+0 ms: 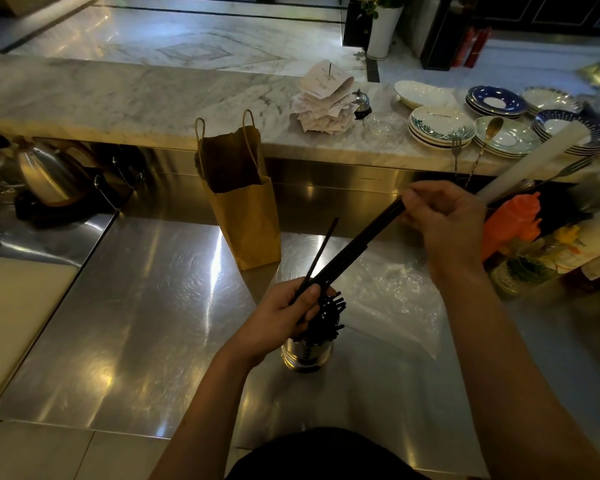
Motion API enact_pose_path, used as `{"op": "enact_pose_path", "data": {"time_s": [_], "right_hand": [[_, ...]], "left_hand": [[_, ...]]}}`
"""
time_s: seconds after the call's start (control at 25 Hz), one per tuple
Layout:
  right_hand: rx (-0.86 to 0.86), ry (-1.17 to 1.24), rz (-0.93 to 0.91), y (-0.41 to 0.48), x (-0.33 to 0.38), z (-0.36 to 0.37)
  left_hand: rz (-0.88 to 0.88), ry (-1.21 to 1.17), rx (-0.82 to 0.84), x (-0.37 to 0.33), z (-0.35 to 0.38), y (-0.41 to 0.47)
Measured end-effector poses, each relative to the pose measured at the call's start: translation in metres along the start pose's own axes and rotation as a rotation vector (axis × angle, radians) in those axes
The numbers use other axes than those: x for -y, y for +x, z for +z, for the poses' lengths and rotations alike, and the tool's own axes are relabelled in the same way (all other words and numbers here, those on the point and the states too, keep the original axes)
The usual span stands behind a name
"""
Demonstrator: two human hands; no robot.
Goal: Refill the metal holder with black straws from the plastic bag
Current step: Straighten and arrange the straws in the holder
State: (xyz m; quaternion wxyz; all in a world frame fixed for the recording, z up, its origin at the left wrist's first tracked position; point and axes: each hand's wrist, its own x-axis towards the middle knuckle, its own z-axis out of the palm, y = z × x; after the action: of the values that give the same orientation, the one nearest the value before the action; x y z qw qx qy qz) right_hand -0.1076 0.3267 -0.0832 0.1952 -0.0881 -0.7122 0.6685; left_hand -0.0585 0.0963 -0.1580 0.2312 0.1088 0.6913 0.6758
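Observation:
A bundle of black straws (355, 245) slants over the steel counter. My right hand (443, 220) pinches its upper end, and my left hand (286, 315) grips its lower end just above the metal holder (307, 355). One straw splays away from the bundle to the left. The holder stands upright and holds several black straws whose tops fan out to the right. A clear plastic bag (395, 303) lies flat on the counter to the right of the holder.
A brown paper bag (246, 216) stands behind the holder. A kettle (49, 174) is at the far left. Bottles and an orange squeeze bottle (511, 223) crowd the right edge. Stacked plates (440, 128) and receipts (324, 98) sit on the marble ledge.

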Motion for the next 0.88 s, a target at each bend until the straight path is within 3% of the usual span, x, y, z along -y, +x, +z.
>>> {"op": "enact_pose_path", "data": {"time_s": [0.16,0.28,0.44,0.52,0.72,0.88], "right_hand": [[-0.263,0.131,-0.015,0.003,-0.012,-0.011],[-0.411,-0.025,-0.305,-0.016,-0.013,0.002],[-0.219,-0.293,-0.824,-0.052,-0.013,0.037],[-0.092,-0.362,-0.951,-0.065,-0.021,0.048],[0.145,-0.343,-0.998,-0.085,-0.041,0.061],[0.390,-0.355,-0.860,-0.089,-0.052,0.062]], "left_hand": [[-0.051,-0.057,-0.124,-0.003,-0.011,0.002],[-0.178,-0.358,-0.223,-0.009,-0.010,0.011],[-0.319,-0.845,-0.196,-0.026,0.007,0.027],[-0.300,-0.967,-0.154,-0.033,0.011,0.033],[-0.270,-1.037,-0.156,-0.040,0.005,0.042],[-0.261,-1.000,-0.244,-0.040,-0.001,0.046]]}}
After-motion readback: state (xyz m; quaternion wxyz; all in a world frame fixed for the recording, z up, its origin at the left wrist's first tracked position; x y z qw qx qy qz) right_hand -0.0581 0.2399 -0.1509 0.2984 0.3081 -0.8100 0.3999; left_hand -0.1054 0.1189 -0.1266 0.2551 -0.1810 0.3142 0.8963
